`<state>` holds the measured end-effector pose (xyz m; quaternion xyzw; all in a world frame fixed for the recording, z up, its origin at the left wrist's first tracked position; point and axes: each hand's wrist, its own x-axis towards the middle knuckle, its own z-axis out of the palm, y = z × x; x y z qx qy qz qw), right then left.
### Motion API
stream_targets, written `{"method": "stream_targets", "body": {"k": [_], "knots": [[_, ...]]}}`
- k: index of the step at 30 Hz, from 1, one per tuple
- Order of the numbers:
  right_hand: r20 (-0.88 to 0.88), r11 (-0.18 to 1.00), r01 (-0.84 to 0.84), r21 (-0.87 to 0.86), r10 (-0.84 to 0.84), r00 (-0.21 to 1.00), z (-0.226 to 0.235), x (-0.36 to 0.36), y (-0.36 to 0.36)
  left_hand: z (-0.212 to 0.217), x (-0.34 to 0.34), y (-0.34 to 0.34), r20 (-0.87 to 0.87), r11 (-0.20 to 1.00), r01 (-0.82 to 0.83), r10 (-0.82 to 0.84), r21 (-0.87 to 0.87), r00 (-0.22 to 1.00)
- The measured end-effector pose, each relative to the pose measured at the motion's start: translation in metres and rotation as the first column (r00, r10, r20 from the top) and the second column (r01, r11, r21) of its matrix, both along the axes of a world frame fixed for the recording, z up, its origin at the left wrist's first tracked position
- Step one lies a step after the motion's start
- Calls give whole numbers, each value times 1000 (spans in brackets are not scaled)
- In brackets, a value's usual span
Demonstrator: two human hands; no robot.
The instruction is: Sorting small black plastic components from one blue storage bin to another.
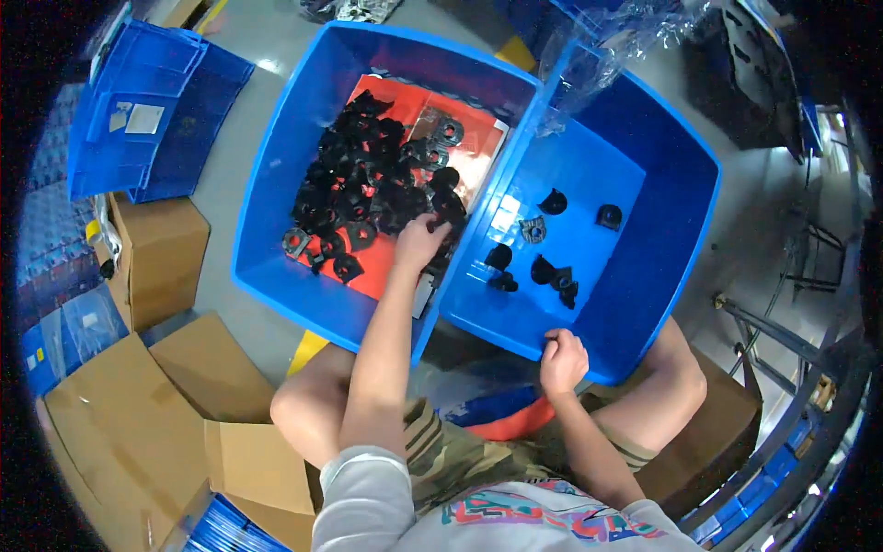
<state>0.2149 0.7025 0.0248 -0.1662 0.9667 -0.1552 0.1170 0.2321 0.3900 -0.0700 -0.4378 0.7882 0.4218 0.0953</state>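
My left hand (pixel 422 242) reaches into the left blue bin (pixel 276 166), its fingers closed on a black plastic part at the near right edge of a heap. That heap of small black parts (pixel 354 179), many with a round hole or curved side, lies on a red sheet (pixel 368 283). At the near rim of the right blue bin (pixel 635 276), my right hand (pixel 564 362) is curled shut. Whatever its fingers hold, if anything, is hidden. Several loose black parts (pixel 553 202) and a greyish part (pixel 533 230) are scattered on this second bin's floor.
Clear plastic film (pixel 607 46) drapes over the far rims where the bins meet. Stacked blue crates (pixel 138 110) and a cardboard box (pixel 161 253) stand at left, with an opened carton (pixel 138 414) nearer. A metal frame (pixel 782 331) is at right.
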Motion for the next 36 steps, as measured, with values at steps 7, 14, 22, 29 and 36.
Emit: {"method": "stream_targets", "body": {"k": [7,14,22,29,36], "knots": [[-7,1000,6,8,-6,1000,-6,0,6,-8,-48,1,262,994,2,-30,106,965],[7,1000,10,9,-10,1000,-4,1,2,-10,-47,14,205,999,-5,-2,33,979],[-6,1000,-12,21,12,1000,-4,-1,5,-11,-56,9,115,950,308,-301,-45,946],[-20,999,-35,1,35,999,-3,-1,2,-40,-46,10,-67,999,-42,40,-20,997],[-42,1000,-15,-10,15,999,-4,1,5,1,-47,18,-88,992,-32,21,-125,996]]}}
